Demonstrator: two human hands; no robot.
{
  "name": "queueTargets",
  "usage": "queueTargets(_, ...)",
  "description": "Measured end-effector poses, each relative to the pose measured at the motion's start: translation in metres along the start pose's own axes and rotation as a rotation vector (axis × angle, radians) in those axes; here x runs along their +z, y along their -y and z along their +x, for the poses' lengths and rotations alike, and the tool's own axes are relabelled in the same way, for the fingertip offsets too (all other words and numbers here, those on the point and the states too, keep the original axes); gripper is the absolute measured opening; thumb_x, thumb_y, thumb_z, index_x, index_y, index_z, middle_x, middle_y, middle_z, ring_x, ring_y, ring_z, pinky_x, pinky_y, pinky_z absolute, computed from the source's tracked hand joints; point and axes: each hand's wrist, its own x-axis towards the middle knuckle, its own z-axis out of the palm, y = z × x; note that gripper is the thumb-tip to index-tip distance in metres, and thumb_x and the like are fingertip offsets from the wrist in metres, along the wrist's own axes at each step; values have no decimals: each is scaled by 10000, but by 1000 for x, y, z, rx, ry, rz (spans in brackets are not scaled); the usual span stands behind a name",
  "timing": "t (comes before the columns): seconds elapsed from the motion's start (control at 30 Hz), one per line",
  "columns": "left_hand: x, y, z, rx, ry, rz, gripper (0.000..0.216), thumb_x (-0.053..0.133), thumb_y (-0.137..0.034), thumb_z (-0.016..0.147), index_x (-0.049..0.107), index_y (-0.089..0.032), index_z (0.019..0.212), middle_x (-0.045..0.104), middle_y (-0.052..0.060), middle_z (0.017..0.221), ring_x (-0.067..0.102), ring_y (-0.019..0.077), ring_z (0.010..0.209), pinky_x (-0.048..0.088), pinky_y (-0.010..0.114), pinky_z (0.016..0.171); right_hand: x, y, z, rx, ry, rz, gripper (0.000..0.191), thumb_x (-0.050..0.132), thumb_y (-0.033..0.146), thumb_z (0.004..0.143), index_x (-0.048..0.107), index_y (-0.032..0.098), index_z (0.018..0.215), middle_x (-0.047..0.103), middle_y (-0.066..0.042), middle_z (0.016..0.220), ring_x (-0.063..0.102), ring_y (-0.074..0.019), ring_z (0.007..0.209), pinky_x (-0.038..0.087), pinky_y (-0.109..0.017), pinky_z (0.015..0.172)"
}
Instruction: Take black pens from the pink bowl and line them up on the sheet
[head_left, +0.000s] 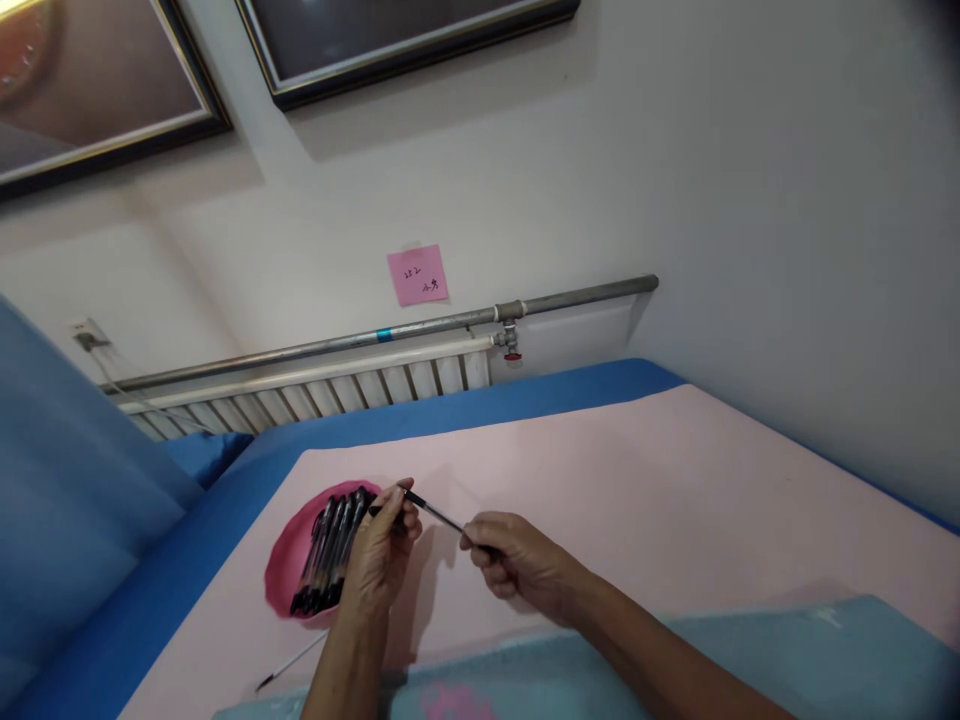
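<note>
Just right of the pink dish [281,585], head view: both hands meet over the pink mat [675,480]. Left hand [379,565] sits against the dish's right rim, thumb and forefinger closed on the thicker end of a black pen [431,512]. Its other fingers are curled under, maybe on a second dark piece, can't tell. Right hand [517,565] is further right of the dish, fingertips pinched on the pen's thin end, remaining fingers folded into the palm.

The pen spans the gap between the two hands, tilted down toward the right and lifted off the mat, its shadow below. The two-end grip looks meant to keep the slim part steady and straight, judgement only.

Inside the dish a row of spare pens [330,545] lies side by side; the dish likely keeps them from rolling. On the near side of the dish, down-left of the left wrist, one thin refill [289,662] lies loose on the mat, apart from both hands.

Beyond the dish, on the wall, a sticky note [418,275] hangs above a radiator [337,390]. Blue cloth [187,560] borders the mat left of the dish.
</note>
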Motion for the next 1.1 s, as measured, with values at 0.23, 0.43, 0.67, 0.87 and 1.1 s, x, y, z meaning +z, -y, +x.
queueTargets(0.23, 3, 0, -2, -29, -4, 0, 288, 730, -188, 610, 641, -96, 868, 527, -5, 591, 485, 56, 498, 375, 164, 433, 1, -1, 0, 94, 26, 80, 301, 512, 430, 752, 517, 145, 848, 482, 35, 578, 333, -27, 378, 150, -156, 363)
queueTargets(0.43, 4, 1, -2, -31, -13, 10, 281, 727, -193, 613, 642, -99, 864, 525, -6, 590, 487, 54, 497, 376, 162, 439, 0, -3, 3, -77, -43, 78, 237, 655, 267, 642, 478, 160, 759, 498, 33, 611, 426, -46, 469, 221, -153, 396)
queueTargets(0.67, 5, 2, -2, -38, -12, 37, 274, 731, -192, 604, 648, -97, 847, 530, -7, 580, 487, 53, 489, 380, 156, 430, 0, -2, 2, 70, -2, -35, 197, 499, 332, 760, 524, 136, 758, 412, 57, 520, 239, -16, 358, 114, -159, 363)
queueTargets(0.87, 5, 7, 2, -43, -122, -7, 227, 720, -151, 609, 650, -79, 812, 537, 6, 556, 494, 64, 480, 385, 148, 404, 0, -10, 8, -384, -288, -486, 119, 560, 267, 693, 499, 171, 657, 455, 49, 529, 393, -71, 479, 275, -201, 456)
queueTargets(1.1, -7, -3, 8, 18, -226, -79, 105, 654, -120, 686, 628, -104, 786, 519, -9, 554, 477, 46, 455, 396, 125, 392, 1, -11, 1, -614, -472, -823, 94, 552, 235, 684, 479, 194, 640, 474, 34, 597, 415, -109, 584, 314, -232, 547)
